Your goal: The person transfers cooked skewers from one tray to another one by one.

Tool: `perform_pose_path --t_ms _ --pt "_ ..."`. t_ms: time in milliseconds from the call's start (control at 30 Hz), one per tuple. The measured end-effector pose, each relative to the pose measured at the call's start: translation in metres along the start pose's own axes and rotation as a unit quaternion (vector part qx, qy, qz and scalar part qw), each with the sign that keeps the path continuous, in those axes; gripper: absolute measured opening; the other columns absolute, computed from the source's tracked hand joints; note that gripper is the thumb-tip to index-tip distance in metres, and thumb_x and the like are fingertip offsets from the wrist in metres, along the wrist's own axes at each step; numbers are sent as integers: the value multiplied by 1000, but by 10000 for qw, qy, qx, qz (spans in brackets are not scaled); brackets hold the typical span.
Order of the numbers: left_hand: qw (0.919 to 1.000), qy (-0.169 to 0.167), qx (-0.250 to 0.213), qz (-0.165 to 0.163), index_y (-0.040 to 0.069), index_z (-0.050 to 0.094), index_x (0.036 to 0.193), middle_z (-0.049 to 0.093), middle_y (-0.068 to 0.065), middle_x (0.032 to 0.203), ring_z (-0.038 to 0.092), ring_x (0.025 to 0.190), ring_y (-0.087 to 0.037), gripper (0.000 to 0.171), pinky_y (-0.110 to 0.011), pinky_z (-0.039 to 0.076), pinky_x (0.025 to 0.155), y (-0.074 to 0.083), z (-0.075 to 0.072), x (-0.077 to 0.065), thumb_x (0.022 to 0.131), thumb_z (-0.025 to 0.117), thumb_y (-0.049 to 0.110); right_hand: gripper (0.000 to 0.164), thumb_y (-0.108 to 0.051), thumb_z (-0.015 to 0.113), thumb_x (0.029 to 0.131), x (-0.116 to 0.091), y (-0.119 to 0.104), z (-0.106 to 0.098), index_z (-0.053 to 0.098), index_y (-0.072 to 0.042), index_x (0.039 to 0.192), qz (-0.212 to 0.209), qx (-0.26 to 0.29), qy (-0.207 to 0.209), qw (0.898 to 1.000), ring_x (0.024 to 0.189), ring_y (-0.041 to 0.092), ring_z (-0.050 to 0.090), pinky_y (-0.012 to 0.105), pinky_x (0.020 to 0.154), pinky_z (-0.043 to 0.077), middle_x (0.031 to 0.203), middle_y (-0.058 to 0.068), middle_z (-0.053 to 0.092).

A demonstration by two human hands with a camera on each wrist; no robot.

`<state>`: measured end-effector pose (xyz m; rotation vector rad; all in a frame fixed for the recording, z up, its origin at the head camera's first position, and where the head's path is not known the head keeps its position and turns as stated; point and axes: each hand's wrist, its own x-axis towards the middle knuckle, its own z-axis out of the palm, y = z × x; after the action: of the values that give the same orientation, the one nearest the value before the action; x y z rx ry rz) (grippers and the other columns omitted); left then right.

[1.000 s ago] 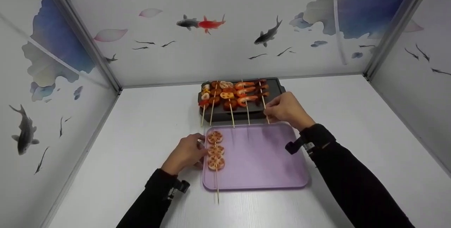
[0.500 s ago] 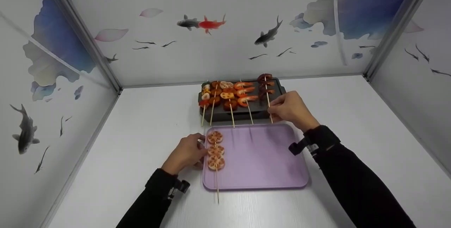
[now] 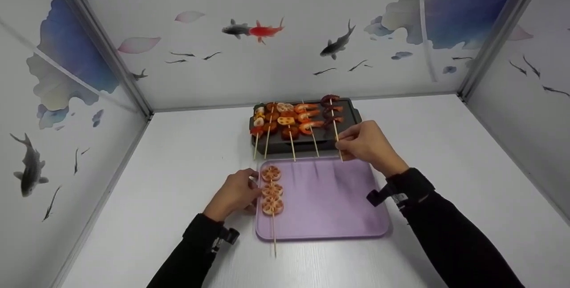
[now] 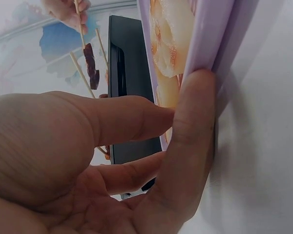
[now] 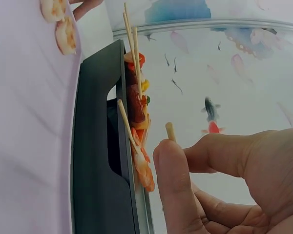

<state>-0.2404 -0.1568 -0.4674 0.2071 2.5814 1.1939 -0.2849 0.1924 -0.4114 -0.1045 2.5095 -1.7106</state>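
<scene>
My left hand (image 3: 234,192) holds the left rim of a lilac tray (image 3: 329,208); in the left wrist view, thumb and finger pinch that rim. Along the tray's left side lies a skewer of lotus root slices (image 3: 272,205), its stick reaching past the front edge. My right hand (image 3: 367,143) pinches the stick of a skewer with dark red-brown curled pieces (image 3: 331,110), which hangs over the right part of a black grill (image 3: 349,119). The right wrist view shows only the stick's butt end (image 5: 170,130) above the fingertips. Left of it on the grill lies a shrimp skewer (image 3: 308,115).
Several other skewers, with mixed vegetables (image 3: 258,121), round brown pieces (image 3: 270,116) and lotus root among brown pieces (image 3: 287,121), lie on the grill, sticks pointing forward. The grill stands behind the tray, near the back wall (image 3: 285,74). White table (image 3: 196,145) surrounds both.
My right hand has lifted the dark skewer off the grill, swung it right, then drawn it slightly back left and nearer. The shrimp skewer's stick has shifted right. My left hand stays put.
</scene>
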Motion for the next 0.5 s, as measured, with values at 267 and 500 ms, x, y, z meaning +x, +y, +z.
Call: perform_pose_path --t_ms 267,500 --pt "9999 56 81 53 -4 54 135 65 -10 87 71 66 -25 43 -39 59 55 0 1 -1 95 66 8 19 -5 72 87 -30 -4 9 72 2 105 -71 116 -117 9998 73 30 75 39 67 61 90 17 73" --pt "9999 45 125 0 -3 53 137 66 -9 87 71 66 -25 45 -38 58 55 1 1 -1 96 65 10 17 -4 74 87 -56 -4 20 74 3 103 -255 189 -279 9991 69 30 74 40 65 61 86 18 72"
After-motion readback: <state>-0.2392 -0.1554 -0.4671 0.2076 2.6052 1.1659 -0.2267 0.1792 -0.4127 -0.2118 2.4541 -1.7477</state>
